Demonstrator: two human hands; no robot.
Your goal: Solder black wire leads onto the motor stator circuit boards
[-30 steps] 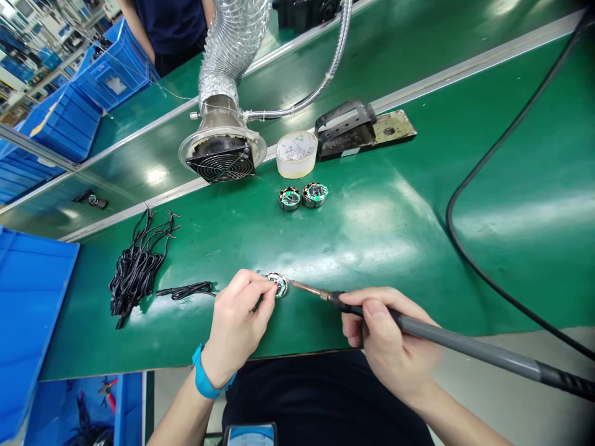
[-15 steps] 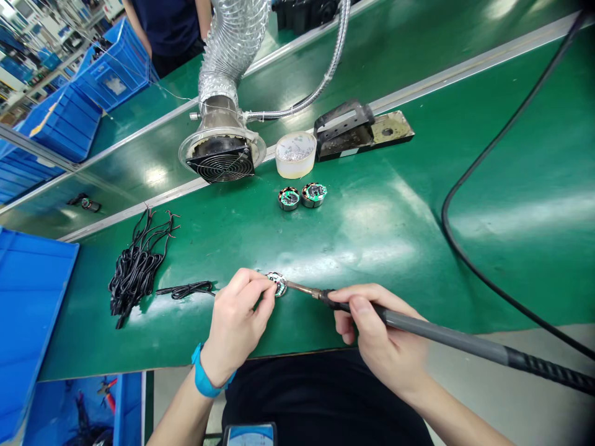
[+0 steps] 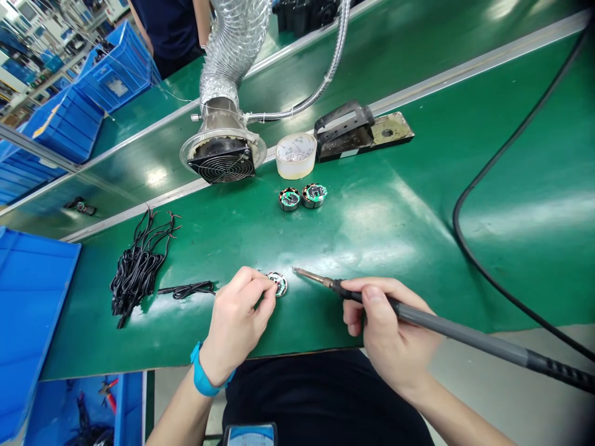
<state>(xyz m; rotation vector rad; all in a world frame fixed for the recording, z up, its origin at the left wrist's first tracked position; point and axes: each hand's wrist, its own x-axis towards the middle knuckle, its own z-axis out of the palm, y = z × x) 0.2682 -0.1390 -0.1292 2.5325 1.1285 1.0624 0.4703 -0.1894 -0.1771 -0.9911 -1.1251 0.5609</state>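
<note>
My right hand [image 3: 395,331] is closed round the grey handle of a soldering iron [image 3: 320,278]. The iron's tip is held over the bench, a short way right of a small round circuit board [image 3: 280,285] and apart from it. Thumb and forefinger of my left hand [image 3: 244,319] are pinched together at the board's left edge. A coiled black cable [image 3: 188,289] leads into that hand; its wire ends are hidden by the fingers. Two more round parts with green circuit boards, one on the left [image 3: 289,199] and one on the right [image 3: 315,195], sit further back.
A fume extractor fan [image 3: 222,164] on a foil duct stands behind. Beside it are a whitish tub [image 3: 296,158] and an iron holder [image 3: 346,133]. Black cables [image 3: 137,272] lie in a heap at left, near a blue bin [image 3: 32,297]. The iron's cord [image 3: 465,248] loops at right.
The soldering iron's tip has come off the round board and moved right and slightly up with my right hand. My left hand keeps its pinch at the board.
</note>
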